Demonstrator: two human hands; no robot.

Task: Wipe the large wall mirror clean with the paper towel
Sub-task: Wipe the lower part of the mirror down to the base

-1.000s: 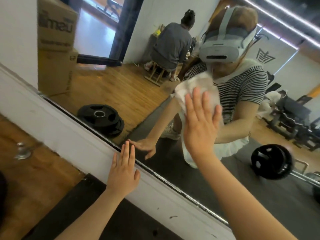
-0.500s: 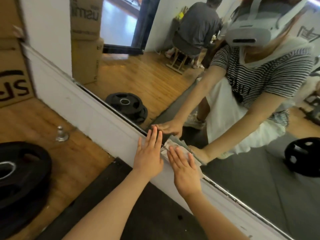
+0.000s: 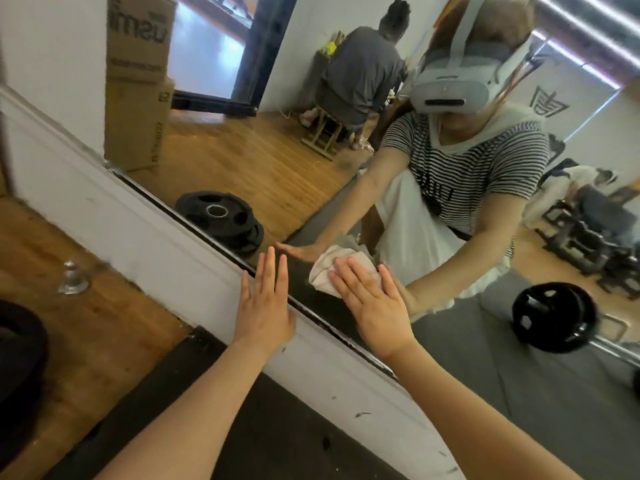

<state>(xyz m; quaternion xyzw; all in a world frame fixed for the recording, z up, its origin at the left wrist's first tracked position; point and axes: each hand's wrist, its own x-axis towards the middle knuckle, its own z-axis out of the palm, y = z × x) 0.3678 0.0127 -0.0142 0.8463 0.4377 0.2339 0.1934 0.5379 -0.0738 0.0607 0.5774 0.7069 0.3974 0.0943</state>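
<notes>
Pressing paper towel (image 3: 329, 271) flat-palmed: right hand (image 3: 375, 306) on mirror (image 3: 277, 150).

Floor (image 3: 90, 327): wood boards, lower left.
Mat (image 3: 194, 410): dark, lies on the floor against the white baseboard (image 3: 173, 251).
Weight plate (image 3: 17, 368): black, at the left edge, partly cut off.
Door stop (image 3: 73, 278): small metal fitting, stands upright on the wood floor near the baseboard.
Reflections: stacked cardboard boxes (image 3: 138, 81), black weight plates (image 3: 221, 216), a barbell plate (image 3: 554, 317), a seated person in a grey shirt (image 3: 360, 71).
</notes>
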